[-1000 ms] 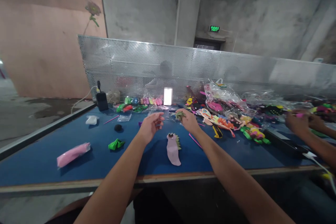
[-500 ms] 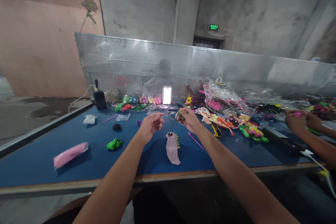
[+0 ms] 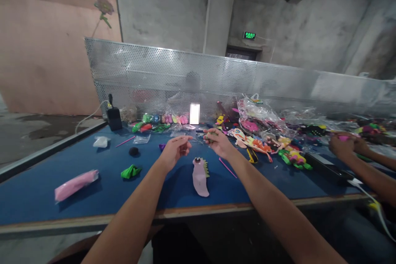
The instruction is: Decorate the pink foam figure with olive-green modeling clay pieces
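My right hand [image 3: 219,142] is closed on a small lump of olive-green clay [image 3: 210,135]. To its left, my left hand [image 3: 175,152] hovers over the table with curled fingers and thumb near each other; anything between them is too small to make out. Below and between the hands, a pale pink clay figure [image 3: 200,179] with a dark eye and green spikes along its right side lies flat on the blue table [image 3: 173,192]. A purple stick [image 3: 227,168] lies right of the figure. Some purple clay [image 3: 161,147] shows beside my left hand.
At left lie a wrapped pink roll [image 3: 76,185], green clay [image 3: 130,171], a black lump [image 3: 134,151] and white clay [image 3: 101,142]. Colourful clay pieces [image 3: 252,142] and a black box [image 3: 328,168] are at right. Another person's hands [image 3: 342,144] work at far right.
The whole view has shifted slightly, moving the table items a little left. My right hand's fingers have turned slightly around the green clay. The clay figure lies as before.
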### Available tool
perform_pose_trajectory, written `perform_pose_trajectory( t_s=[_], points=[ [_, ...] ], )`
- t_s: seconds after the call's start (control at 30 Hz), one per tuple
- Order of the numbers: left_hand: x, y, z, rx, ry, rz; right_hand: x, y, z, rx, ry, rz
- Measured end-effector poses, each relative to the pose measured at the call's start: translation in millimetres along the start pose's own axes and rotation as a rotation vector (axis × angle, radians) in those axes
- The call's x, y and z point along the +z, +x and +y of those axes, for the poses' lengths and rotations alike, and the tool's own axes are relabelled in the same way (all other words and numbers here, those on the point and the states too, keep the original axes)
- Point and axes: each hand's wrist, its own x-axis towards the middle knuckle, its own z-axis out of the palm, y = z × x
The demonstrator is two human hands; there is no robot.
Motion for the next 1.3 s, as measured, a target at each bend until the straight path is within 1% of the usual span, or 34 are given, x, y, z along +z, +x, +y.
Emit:
perform_pose_trajectory(
  t_s=[0.17, 0.3, 0.5, 0.63, 0.77, 0.87, 0.97, 1.13, 1.3],
  points=[
    [-1.4, 1, 0, -0.002, 0.019, -0.021, -6, 1, -3, 0.037, 0.035, 0.016],
    [-2.5, 2, -1, 0.001, 0.023, -0.033, -9, 2, -7, 0.102, 0.049, 0.011],
    [-3.9, 3, -3, 0.003, 0.028, -0.042, -10, 4, -10, 0.194, 0.066, 0.071],
    [-3.9, 3, -2, 0.010, 0.043, -0.044, -10, 4, -12, 0.268, 0.058, 0.075],
    [-3.4, 2, -2, 0.023, 0.079, -0.048, -6, 3, -13, 0.250, 0.076, 0.057],
    [-3.4, 2, -3, 0.038, 0.129, -0.055, 0, -1, -12, 0.182, 0.118, 0.008],
    [-3.6, 3, -6, 0.076, 0.199, -0.040, 9, -7, -11, 0.146, 0.156, -0.087],
    [-1.6, 5, -9, 0.199, 0.329, 0.024, 23, -17, -7, 0.185, 0.172, -0.278],
    [-1.4, 7, -13, 0.265, 0.439, 0.067, 25, -22, -9, 0.233, 0.152, -0.410]
  ],
)
